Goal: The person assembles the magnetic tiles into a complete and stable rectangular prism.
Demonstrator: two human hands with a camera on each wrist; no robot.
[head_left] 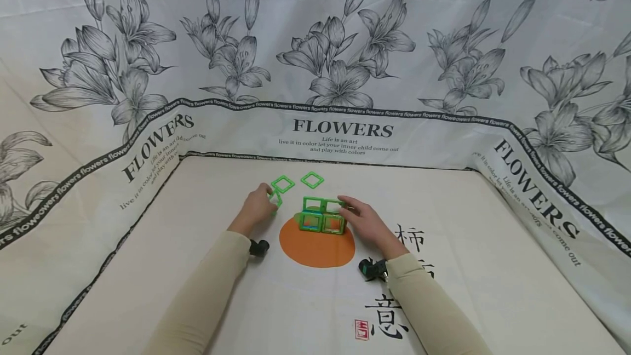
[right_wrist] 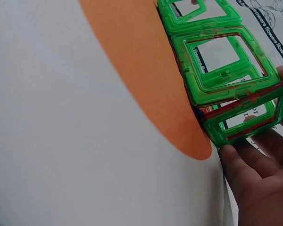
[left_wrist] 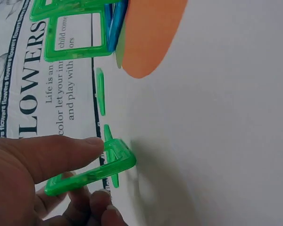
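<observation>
In the head view my left hand (head_left: 257, 207) is left of a small structure of green magnetic tiles (head_left: 322, 223). It pinches one green square frame tile (left_wrist: 89, 177) between thumb and fingers, held tilted above the table. My right hand (head_left: 368, 224) is at the structure's right end, its thumb at a lower corner in the right wrist view and its fingers round the side of the end tile (right_wrist: 217, 134). The structure stands two squares wide, with blue and red tile edges showing inside. Part of its far side is hidden.
Two loose green square tiles, one nearer the left hand (head_left: 290, 188) and another (head_left: 317, 183), lie behind the structure. An orange printed shape (head_left: 315, 251) and black characters (head_left: 386, 316) mark the white tablecloth. A flower-printed curtain (head_left: 236, 130) surrounds the table's back and sides.
</observation>
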